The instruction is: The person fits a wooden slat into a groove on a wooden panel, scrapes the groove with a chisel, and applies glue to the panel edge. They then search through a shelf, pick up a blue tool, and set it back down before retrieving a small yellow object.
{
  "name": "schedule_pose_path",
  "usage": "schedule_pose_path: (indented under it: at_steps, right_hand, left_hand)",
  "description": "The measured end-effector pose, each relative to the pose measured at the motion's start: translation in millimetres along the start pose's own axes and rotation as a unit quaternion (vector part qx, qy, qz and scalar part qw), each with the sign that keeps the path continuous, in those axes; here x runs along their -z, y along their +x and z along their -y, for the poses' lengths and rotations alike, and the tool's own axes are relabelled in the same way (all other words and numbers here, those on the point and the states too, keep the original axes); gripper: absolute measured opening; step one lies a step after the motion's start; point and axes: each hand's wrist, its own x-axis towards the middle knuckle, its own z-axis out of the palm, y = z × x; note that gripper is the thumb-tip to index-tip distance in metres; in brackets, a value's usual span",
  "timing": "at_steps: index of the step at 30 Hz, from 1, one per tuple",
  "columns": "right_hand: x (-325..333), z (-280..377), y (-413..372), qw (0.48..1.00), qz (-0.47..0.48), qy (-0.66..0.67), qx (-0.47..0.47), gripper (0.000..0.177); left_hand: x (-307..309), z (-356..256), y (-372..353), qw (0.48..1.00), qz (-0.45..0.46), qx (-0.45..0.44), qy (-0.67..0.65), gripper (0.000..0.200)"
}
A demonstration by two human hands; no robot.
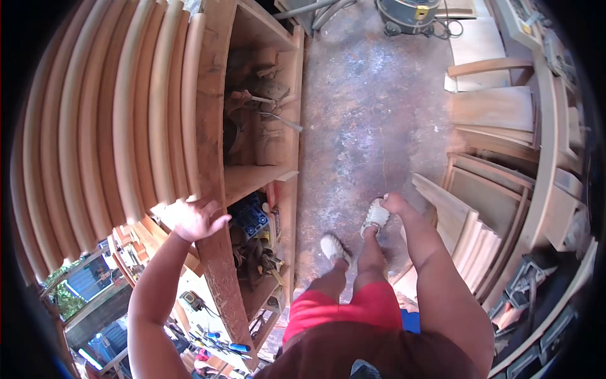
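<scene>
My left hand (194,220) rests at the edge of the workbench (218,271), palm down and thumb stretched out to the side. Its fingers are at the near ends of long, rounded wooden strips (126,114) laid side by side, and it grips none of them. Low at my right side hangs my right hand (394,203), its fingers loosely curled and nothing showing in it. In this view it overlaps the edge of my white shoe (376,215).
Under the bench, open shelves (262,174) hold tools and a blue case (250,216). A tape measure (191,300) lies on the bench. Wooden boards and panels (492,107) lean along the right. Ahead on the concrete floor (372,107) stands a shop vacuum (409,14).
</scene>
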Motion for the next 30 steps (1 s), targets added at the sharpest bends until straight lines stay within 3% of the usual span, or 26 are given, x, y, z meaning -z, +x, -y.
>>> schedule_pose_path:
  at_steps: [7, 8, 9, 11, 13, 15, 17, 18, 20, 22, 23, 24, 26, 27, 28, 30]
  right_hand:
    - [16, -39, -102, 0.995, -0.028, 0.095, -0.002, 0.043]
    - [21, -40, -122, 0.997, -0.048, 0.066, 0.007, 0.045]
    - [17, -49, -132, 0.996, -0.058, 0.058, -0.015, 0.047]
    - [22, -46, -177, 0.987, -0.096, 0.12, -0.054, 0.046]
    - [17, -54, -204, 0.98, -0.152, 0.124, -0.033, 0.049]
    - [23, -53, -239, 0.97, -0.16, 0.176, -0.047, 0.051]
    - [25, -56, -265, 0.963, -0.173, 0.198, -0.058, 0.05]
    - [23, -60, -276, 0.961, -0.167, 0.213, -0.063, 0.05]
    - [9, -80, -285, 0.953, -0.208, 0.213, -0.054, 0.048]
    - [8, -94, -304, 0.944, -0.245, 0.218, -0.03, 0.045]
    - [10, -90, -317, 0.939, -0.252, 0.232, -0.014, 0.045]
    - [24, -86, -325, 0.937, -0.226, 0.242, -0.109, 0.043]
    - [40, -71, -335, 0.912, -0.279, 0.273, -0.128, 0.04]
    - [45, -61, -340, 0.868, -0.303, 0.351, -0.18, 0.038]
    - [51, -45, -348, 0.814, -0.32, 0.425, -0.231, 0.037]
    - [80, -12, -352, 0.827, -0.325, 0.401, -0.223, 0.032]
  left_hand:
    - [-20, 7, -7, 0.997, -0.022, 0.005, -0.068, 0.038]
    - [-20, 7, -4, 0.995, -0.062, -0.028, -0.07, 0.038]
    - [-37, 19, -11, 0.999, -0.013, 0.005, -0.039, 0.039]
    - [-43, 21, -10, 0.997, -0.066, -0.029, -0.025, 0.041]
    - [-40, 19, -6, 0.999, -0.028, -0.011, 0.012, 0.045]
    - [-27, 9, 0, 0.993, 0.084, 0.056, 0.058, 0.049]
    - [-39, 17, -1, 0.997, 0.039, 0.011, 0.072, 0.049]
    - [-34, 13, 2, 0.992, 0.088, 0.034, 0.078, 0.046]
    - [-16, -5, 15, 0.996, 0.08, 0.041, 0.02, 0.042]
    - [-1, -44, 41, 0.948, -0.003, 0.153, -0.28, 0.039]
    - [-27, -40, 58, 0.934, -0.024, 0.111, -0.339, 0.039]
    - [-72, -39, 90, 0.914, -0.048, 0.066, -0.399, 0.039]
    - [-105, -64, 163, 0.941, -0.051, -0.012, -0.335, 0.038]
    - [-56, -100, 202, 0.922, 0.094, 0.056, -0.371, 0.038]
    - [-128, -87, 251, 0.932, 0.047, -0.029, -0.36, 0.041]
    - [-115, -117, 316, 0.89, 0.059, -0.043, -0.45, 0.038]
